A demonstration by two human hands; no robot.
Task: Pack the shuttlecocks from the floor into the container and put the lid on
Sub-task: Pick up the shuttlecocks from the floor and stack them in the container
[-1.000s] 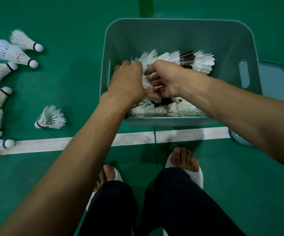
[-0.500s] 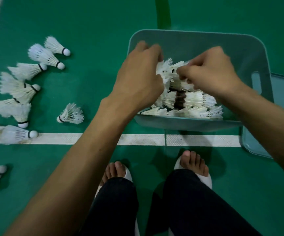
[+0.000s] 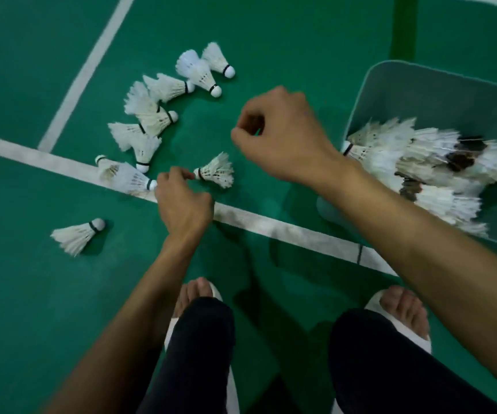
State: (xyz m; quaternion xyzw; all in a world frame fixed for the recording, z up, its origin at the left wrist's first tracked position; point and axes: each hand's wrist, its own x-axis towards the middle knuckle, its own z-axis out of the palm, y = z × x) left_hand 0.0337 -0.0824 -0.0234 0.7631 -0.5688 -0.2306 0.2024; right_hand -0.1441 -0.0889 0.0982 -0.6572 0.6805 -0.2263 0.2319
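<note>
Fingers (image 3: 178, 175) of the left hand (image 3: 183, 204) pinch the cork of a lone shuttlecock (image 3: 216, 174) lying on the green floor (image 3: 17, 294), just beyond the white line (image 3: 256, 222). The right hand (image 3: 283, 135) hovers nearby, apart from the left, fingers curled in and holding nothing. Loose shuttlecocks (image 3: 151, 115) lie scattered to the left. The grey container (image 3: 390, 85) at right holds a heap of feathered ones.

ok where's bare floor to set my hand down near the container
Bare green floor between the lone shuttlecock and the container; also below the white line, between the stray shuttlecock and left foot. Crowded: the cluster upper left.
</note>
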